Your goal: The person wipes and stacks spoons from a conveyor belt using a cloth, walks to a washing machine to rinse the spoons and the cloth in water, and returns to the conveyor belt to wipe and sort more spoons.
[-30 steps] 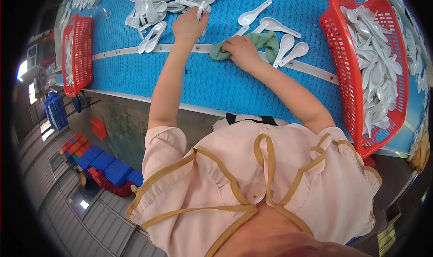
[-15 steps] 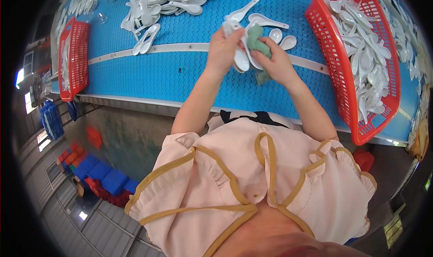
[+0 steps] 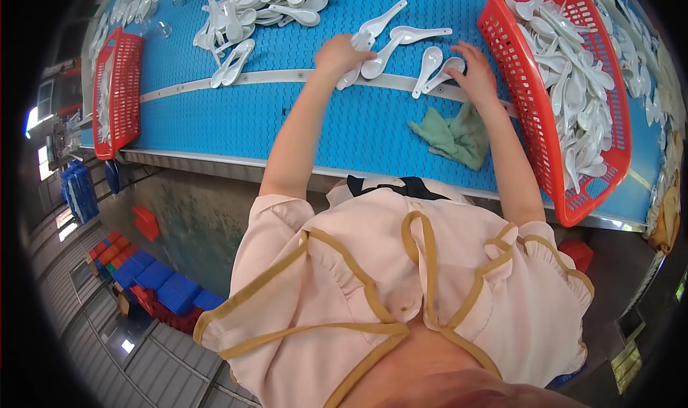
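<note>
Left hand: the left hand [image 3: 344, 55] is closed around at least one held spoon [image 3: 362, 41], above the blue belt [image 3: 244, 121]; the exact count is hidden by the fingers.
Right hand: the right hand [image 3: 476, 73], fingers parted and curved, is at the bowl of a white spoon [image 3: 441, 78] lying on the belt; whether it grips cannot be told.
Loose spoons: several lie between the hands; a larger spoon pile [image 3: 265, 7] sits beyond the left hand.
Green cloth: the cloth [image 3: 455, 137] lies crumpled below the right hand, soft and pliable by its folds.
Baskets: a red basket [image 3: 490, 32] of spoons stands to the right, another red basket [image 3: 129, 85] to the left.
Spoon handling: judged light, stiff and slick (the glossy surface suggests ceramic, unconfirmed); likely to chip if knocked.
Hold point: mid-handle, finger and thumb on opposite edges; the rounded bowl would probably slide.
</note>
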`<state>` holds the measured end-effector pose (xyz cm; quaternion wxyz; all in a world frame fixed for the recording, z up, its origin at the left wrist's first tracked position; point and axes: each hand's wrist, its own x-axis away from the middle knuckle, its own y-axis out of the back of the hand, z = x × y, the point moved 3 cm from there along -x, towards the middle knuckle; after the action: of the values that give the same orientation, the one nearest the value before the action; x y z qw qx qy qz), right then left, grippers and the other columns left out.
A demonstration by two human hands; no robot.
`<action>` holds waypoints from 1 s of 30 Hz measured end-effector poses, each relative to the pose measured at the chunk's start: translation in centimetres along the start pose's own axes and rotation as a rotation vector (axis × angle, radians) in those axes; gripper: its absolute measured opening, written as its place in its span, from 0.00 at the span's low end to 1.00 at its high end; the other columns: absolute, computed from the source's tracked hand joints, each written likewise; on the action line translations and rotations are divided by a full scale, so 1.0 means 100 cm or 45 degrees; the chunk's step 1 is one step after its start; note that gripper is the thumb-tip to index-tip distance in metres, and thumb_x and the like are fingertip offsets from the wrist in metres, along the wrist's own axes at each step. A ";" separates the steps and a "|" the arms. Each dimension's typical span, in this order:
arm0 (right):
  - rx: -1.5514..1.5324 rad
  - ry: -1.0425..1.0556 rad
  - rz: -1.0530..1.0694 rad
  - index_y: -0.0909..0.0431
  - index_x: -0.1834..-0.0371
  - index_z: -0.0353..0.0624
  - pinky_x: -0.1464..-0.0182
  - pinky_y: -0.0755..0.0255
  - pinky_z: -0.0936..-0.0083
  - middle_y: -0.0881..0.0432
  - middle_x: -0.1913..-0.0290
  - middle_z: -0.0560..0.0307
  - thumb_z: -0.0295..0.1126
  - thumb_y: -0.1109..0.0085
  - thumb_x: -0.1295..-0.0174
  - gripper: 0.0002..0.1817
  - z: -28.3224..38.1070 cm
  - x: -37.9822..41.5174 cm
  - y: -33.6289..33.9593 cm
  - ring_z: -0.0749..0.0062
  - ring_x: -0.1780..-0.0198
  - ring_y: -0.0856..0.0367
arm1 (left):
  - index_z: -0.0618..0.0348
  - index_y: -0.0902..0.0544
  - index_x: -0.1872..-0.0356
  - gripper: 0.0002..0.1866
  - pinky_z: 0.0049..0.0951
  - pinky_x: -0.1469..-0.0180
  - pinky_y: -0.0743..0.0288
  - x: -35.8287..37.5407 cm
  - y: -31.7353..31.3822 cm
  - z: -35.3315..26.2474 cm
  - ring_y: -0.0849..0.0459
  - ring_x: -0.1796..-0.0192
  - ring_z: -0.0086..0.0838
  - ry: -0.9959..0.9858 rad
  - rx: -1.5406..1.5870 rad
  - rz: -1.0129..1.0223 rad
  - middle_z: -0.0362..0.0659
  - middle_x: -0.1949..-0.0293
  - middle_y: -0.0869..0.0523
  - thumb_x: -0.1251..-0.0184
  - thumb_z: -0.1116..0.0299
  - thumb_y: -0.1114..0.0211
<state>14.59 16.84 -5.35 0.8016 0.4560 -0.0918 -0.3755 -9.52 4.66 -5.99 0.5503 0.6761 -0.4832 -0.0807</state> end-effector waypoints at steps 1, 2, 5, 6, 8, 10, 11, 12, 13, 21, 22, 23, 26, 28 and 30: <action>-0.002 0.004 -0.002 0.27 0.57 0.48 0.49 0.36 0.72 0.28 0.53 0.54 0.33 0.37 0.58 0.21 -0.003 0.000 -0.002 0.60 0.50 0.31 | 0.56 0.21 0.64 0.25 0.32 0.63 0.28 -0.002 0.000 0.000 0.20 0.63 0.35 0.001 -0.001 -0.004 0.47 0.67 0.19 0.60 0.49 0.34; 0.027 -0.009 0.116 0.26 0.58 0.48 0.52 0.35 0.71 0.27 0.57 0.55 0.33 0.37 0.59 0.20 -0.007 0.002 -0.006 0.61 0.53 0.30 | 0.55 0.21 0.63 0.26 0.34 0.62 0.29 -0.004 -0.002 0.000 0.20 0.63 0.36 0.012 -0.052 0.057 0.47 0.66 0.19 0.62 0.48 0.34; 0.109 -0.042 0.335 0.23 0.65 0.47 0.59 0.34 0.72 0.27 0.69 0.59 0.33 0.37 0.60 0.15 -0.022 0.013 0.002 0.64 0.61 0.29 | 0.59 0.22 0.64 0.25 0.34 0.63 0.28 -0.004 -0.004 0.015 0.20 0.65 0.36 -0.014 0.007 0.119 0.48 0.66 0.19 0.61 0.51 0.33; -0.005 -0.111 0.602 0.23 0.68 0.46 0.60 0.34 0.73 0.27 0.70 0.59 0.32 0.37 0.60 0.13 -0.032 0.023 0.003 0.64 0.61 0.29 | 0.62 0.22 0.66 0.24 0.33 0.65 0.28 0.005 0.004 0.018 0.20 0.67 0.33 0.039 0.333 0.166 0.48 0.67 0.19 0.59 0.53 0.34; -0.306 -0.317 0.917 0.22 0.73 0.43 0.59 0.35 0.75 0.27 0.69 0.59 0.33 0.37 0.58 0.09 -0.029 0.035 0.012 0.65 0.60 0.29 | 0.66 0.23 0.68 0.20 0.30 0.71 0.27 0.007 0.002 0.031 0.20 0.73 0.31 0.088 0.960 0.096 0.48 0.72 0.19 0.57 0.59 0.34; -0.359 -0.213 0.718 0.23 0.73 0.43 0.57 0.35 0.75 0.27 0.66 0.58 0.33 0.38 0.57 0.09 -0.020 0.029 0.011 0.65 0.59 0.29 | 0.66 0.23 0.69 0.20 0.30 0.70 0.27 0.004 0.004 0.023 0.20 0.72 0.31 0.102 0.939 0.105 0.47 0.72 0.19 0.58 0.58 0.34; -0.399 -0.100 0.505 0.23 0.73 0.43 0.56 0.35 0.76 0.26 0.64 0.58 0.34 0.38 0.56 0.09 -0.012 0.023 0.013 0.64 0.57 0.29 | 0.67 0.22 0.69 0.21 0.29 0.70 0.27 0.002 0.004 0.017 0.20 0.72 0.31 0.100 0.921 0.101 0.47 0.72 0.19 0.58 0.57 0.33; -0.330 0.060 0.361 0.24 0.74 0.43 0.51 0.37 0.73 0.26 0.58 0.58 0.34 0.39 0.56 0.08 0.003 0.012 0.015 0.65 0.53 0.30 | 0.67 0.22 0.69 0.21 0.29 0.70 0.27 -0.004 0.000 0.010 0.20 0.72 0.31 0.091 0.917 0.100 0.47 0.72 0.19 0.58 0.57 0.33; -0.327 0.063 0.349 0.24 0.74 0.43 0.51 0.37 0.73 0.26 0.58 0.58 0.34 0.39 0.56 0.08 0.010 0.003 0.007 0.65 0.53 0.30 | 0.66 0.22 0.69 0.21 0.30 0.69 0.27 -0.012 -0.008 0.000 0.20 0.71 0.32 0.018 0.762 0.101 0.48 0.72 0.19 0.59 0.57 0.33; -0.039 0.076 0.506 0.26 0.67 0.49 0.54 0.38 0.68 0.26 0.63 0.60 0.33 0.36 0.61 0.15 0.018 0.005 -0.026 0.64 0.56 0.30 | 0.60 0.21 0.70 0.17 0.29 0.67 0.29 -0.010 -0.044 -0.008 0.21 0.71 0.29 -0.050 0.523 0.121 0.45 0.73 0.19 0.59 0.59 0.33; -0.042 0.082 0.516 0.26 0.67 0.49 0.54 0.38 0.68 0.26 0.63 0.60 0.33 0.36 0.61 0.15 0.020 0.009 -0.024 0.64 0.56 0.30 | 0.60 0.21 0.70 0.17 0.29 0.67 0.29 -0.005 -0.042 -0.008 0.21 0.71 0.29 -0.039 0.528 0.120 0.45 0.73 0.19 0.59 0.59 0.33; -0.049 0.064 0.537 0.26 0.68 0.48 0.55 0.37 0.68 0.26 0.65 0.60 0.33 0.36 0.61 0.14 0.020 0.013 -0.022 0.64 0.58 0.30 | 0.57 0.20 0.67 0.20 0.30 0.66 0.28 0.000 -0.039 -0.011 0.20 0.69 0.32 -0.056 0.442 0.143 0.45 0.71 0.19 0.60 0.55 0.33; -0.046 0.128 0.553 0.25 0.70 0.47 0.58 0.37 0.68 0.27 0.68 0.59 0.33 0.36 0.62 0.13 0.017 0.011 -0.024 0.63 0.60 0.30 | 0.53 0.21 0.63 0.24 0.32 0.65 0.28 0.010 -0.034 -0.027 0.19 0.66 0.36 -0.178 0.218 0.013 0.45 0.69 0.18 0.63 0.51 0.32; -0.034 0.214 0.541 0.25 0.71 0.46 0.58 0.36 0.69 0.27 0.69 0.57 0.32 0.35 0.62 0.13 0.015 0.005 -0.020 0.62 0.61 0.30 | 0.52 0.22 0.61 0.27 0.34 0.64 0.27 0.015 -0.026 -0.047 0.20 0.63 0.37 -0.287 0.037 -0.032 0.45 0.67 0.18 0.65 0.50 0.31; -0.152 0.290 0.728 0.24 0.71 0.43 0.61 0.35 0.72 0.26 0.69 0.58 0.29 0.36 0.62 0.12 0.014 -0.001 -0.016 0.66 0.62 0.28 | 0.51 0.22 0.61 0.26 0.34 0.64 0.27 0.010 -0.028 -0.057 0.20 0.62 0.36 -0.230 -0.033 -0.008 0.45 0.66 0.19 0.64 0.50 0.31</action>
<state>13.00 15.55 -5.85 0.9053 0.4028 -0.1037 -0.0859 -3.72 7.53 -5.72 0.5131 0.6604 -0.5275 -0.1494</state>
